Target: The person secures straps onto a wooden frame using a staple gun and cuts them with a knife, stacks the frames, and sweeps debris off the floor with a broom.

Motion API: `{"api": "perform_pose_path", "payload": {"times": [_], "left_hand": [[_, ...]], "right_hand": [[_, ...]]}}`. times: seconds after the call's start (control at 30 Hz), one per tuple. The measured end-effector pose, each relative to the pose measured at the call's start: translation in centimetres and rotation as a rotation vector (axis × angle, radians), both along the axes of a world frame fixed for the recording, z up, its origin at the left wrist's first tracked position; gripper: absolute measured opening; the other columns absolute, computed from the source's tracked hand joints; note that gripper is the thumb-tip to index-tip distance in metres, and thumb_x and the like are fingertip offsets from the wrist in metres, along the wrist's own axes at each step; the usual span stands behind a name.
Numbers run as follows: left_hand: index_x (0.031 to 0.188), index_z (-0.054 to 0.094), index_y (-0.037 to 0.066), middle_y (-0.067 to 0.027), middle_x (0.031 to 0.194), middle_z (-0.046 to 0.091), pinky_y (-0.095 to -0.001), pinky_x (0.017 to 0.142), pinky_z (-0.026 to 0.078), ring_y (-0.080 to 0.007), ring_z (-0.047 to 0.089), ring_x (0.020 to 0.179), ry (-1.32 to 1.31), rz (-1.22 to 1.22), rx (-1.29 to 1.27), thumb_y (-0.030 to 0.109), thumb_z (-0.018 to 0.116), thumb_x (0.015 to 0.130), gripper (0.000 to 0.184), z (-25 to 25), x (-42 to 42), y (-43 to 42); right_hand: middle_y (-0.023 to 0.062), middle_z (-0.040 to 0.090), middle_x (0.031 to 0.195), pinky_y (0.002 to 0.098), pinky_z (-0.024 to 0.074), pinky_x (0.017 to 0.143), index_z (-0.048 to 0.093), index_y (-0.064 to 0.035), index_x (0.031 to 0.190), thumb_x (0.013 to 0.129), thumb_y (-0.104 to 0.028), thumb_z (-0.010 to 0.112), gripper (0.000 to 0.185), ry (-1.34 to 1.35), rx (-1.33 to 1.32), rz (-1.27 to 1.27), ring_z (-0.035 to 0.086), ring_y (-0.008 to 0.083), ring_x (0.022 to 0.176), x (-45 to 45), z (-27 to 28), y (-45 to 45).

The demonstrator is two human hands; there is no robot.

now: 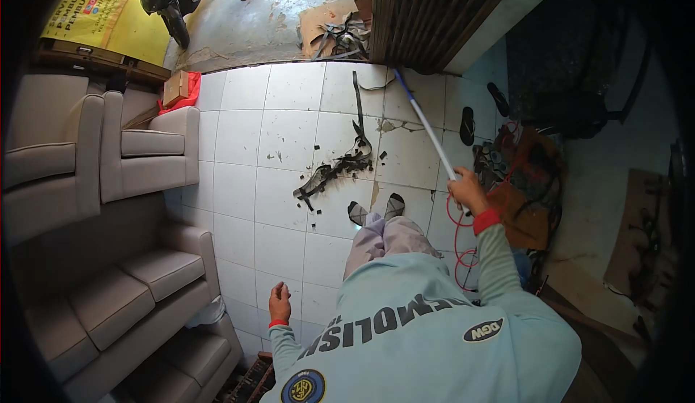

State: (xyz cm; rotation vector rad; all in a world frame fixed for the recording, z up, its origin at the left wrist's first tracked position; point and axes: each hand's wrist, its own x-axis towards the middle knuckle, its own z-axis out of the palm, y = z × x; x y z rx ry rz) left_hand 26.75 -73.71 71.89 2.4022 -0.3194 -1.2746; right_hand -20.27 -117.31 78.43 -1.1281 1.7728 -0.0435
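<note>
With 12 o'clock set at the top of the head view and the dial centred on it, positions read as follows. Right hand (469,190) at 3 o'clock: fingers closed around the near part of the pole (433,136), a pale shaft with a blue far section. Pole runs obliquely from the hand to its blue end at about 1 o'clock, near the slatted door (427,12). Left hand (279,304) at 7 o'clock: fingers open and slightly curled, held over the tiled floor (239,208).

Scraps (334,173): dark, ragged, in an oblique heap on the floor close to dial centre, small black bits scattered around. A dark strip (357,103) extends from the heap toward 12 o'clock. Two feet in patterned socks (394,205) stand just beside the heap, on its 4 o'clock side.

Sandals (468,126): a dark pair at 2 o'clock, to the right of the pole. Red cable (455,247): looped at 4 o'clock, below the right hand. Armchair (152,142) between 9 and 10 o'clock; box (175,89) and red bag (193,90) at 10. Long sofa (123,287) at 8. Motorcycle (170,9) at about 11, front wheel near the yellow banner (108,19). Far right side: too dark to identify items.
</note>
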Motion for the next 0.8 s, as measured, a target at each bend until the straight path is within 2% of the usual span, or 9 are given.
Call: {"api": "perform_pose_path", "payload": {"times": [0.07,0.13,0.2,0.27,0.43,0.5,0.6,0.63,0.8], "left_hand": [[0.13,0.054,0.003,-0.0098,0.112,0.064,-0.0308,0.073,0.051,-0.0192,0.064,0.092,-0.045,0.076,-0.01,0.035,0.057,0.096,0.047,-1.3,1.5,2.0],[0.125,0.055,-0.004,-0.0136,0.107,0.066,-0.0299,0.079,0.053,-0.0172,0.063,0.085,-0.094,0.127,0.071,0.03,0.057,0.097,0.044,-1.0,2.4,3.7],[0.124,0.056,-0.004,-0.0133,0.107,0.065,-0.0303,0.077,0.053,-0.0174,0.063,0.085,-0.142,0.173,0.049,0.031,0.056,0.097,0.044,-0.1,2.2,6.0],[0.122,0.056,-0.004,-0.0135,0.106,0.065,-0.0311,0.074,0.054,-0.018,0.064,0.085,-0.164,0.209,0.035,0.032,0.056,0.097,0.044,0.6,1.6,8.3],[0.127,0.054,0.004,-0.0093,0.112,0.064,-0.0356,0.067,0.053,-0.0215,0.065,0.087,0.038,0.183,0.253,0.041,0.057,0.094,0.049,0.2,-1.3,11.7],[0.129,0.053,0.008,-0.0069,0.114,0.063,-0.0365,0.065,0.052,-0.0221,0.065,0.088,0.139,0.149,0.332,0.044,0.057,0.093,0.051,-0.2,-1.7,10.6],[0.128,0.053,0.009,-0.0065,0.113,0.063,-0.0339,0.064,0.051,-0.0208,0.065,0.088,0.202,0.212,0.305,0.045,0.057,0.093,0.051,-1.6,-1.4,9.9],[0.128,0.054,0.007,-0.0084,0.112,0.064,-0.0325,0.065,0.052,-0.0202,0.065,0.089,0.16,0.236,0.262,0.043,0.057,0.093,0.05,-1.9,-1.1,9.1],[0.124,0.055,-0.004,-0.0148,0.112,0.064,-0.0307,0.079,0.055,-0.0196,0.064,0.093,-0.045,0.191,-0.029,0.031,0.056,0.098,0.044,-4.1,1.7,5.1]], "right_hand": [[0.0229,0.069,0.093,0.0399,0.0568,0.07,0.057,0.0011,0.124,0.082,-0.011,0.056,0.044,0.365,-0.399,0.204,0.07,0.0327,0.08,-0.3,-9.6,-3.0],[0.0268,0.067,0.104,0.0398,0.0537,0.087,0.06,0.003,0.116,0.08,-0.012,0.054,0.039,0.413,-0.152,0.084,0.067,0.0382,0.1,3.5,-12.4,-8.1],[0.0267,0.068,0.103,0.0399,0.0549,0.085,0.06,0.0048,0.111,0.081,-0.012,0.056,0.034,0.51,-0.147,0.213,0.068,0.0359,0.098,6.1,-20.1,-12.3],[0.0273,0.067,0.104,0.0405,0.0557,0.085,0.062,0.0062,0.11,0.083,-0.012,0.056,0.033,0.302,0.012,0.163,0.068,0.0358,0.098,11.7,-13.6,-13.3],[0.0237,0.069,0.097,0.0403,0.058,0.075,0.063,0.0007,0.114,0.081,-0.01,0.056,0.035,0.334,-0.207,0.402,0.071,0.0345,0.086,16.7,-16.1,-11.4],[0.0239,0.069,0.099,0.0416,0.0574,0.078,0.061,0.0025,0.12,0.08,-0.011,0.059,0.042,0.195,-0.059,0.471,0.07,0.0335,0.09,15.7,-13.7,-11.0],[0.0182,0.068,0.085,0.0388,0.0552,0.057,0.057,0.0029,0.127,0.08,-0.009,0.059,0.049,-0.057,0.061,0.327,0.069,0.0264,0.066,13.7,-4.3,-6.8],[0.0122,0.063,0.074,0.0359,0.0467,0.043,0.054,0.0022,0.132,0.081,-0.009,0.062,0.053,-0.198,0.069,0.2,0.058,0.0192,0.049,12.6,-3.1,-4.6],[0.0123,0.058,0.074,0.0326,0.0437,0.037,0.043,0.0013,0.137,0.086,-0.008,0.058,0.054,-0.232,0.143,-0.047,0.054,0.0168,0.045,7.5,1.6,6.6]]}}
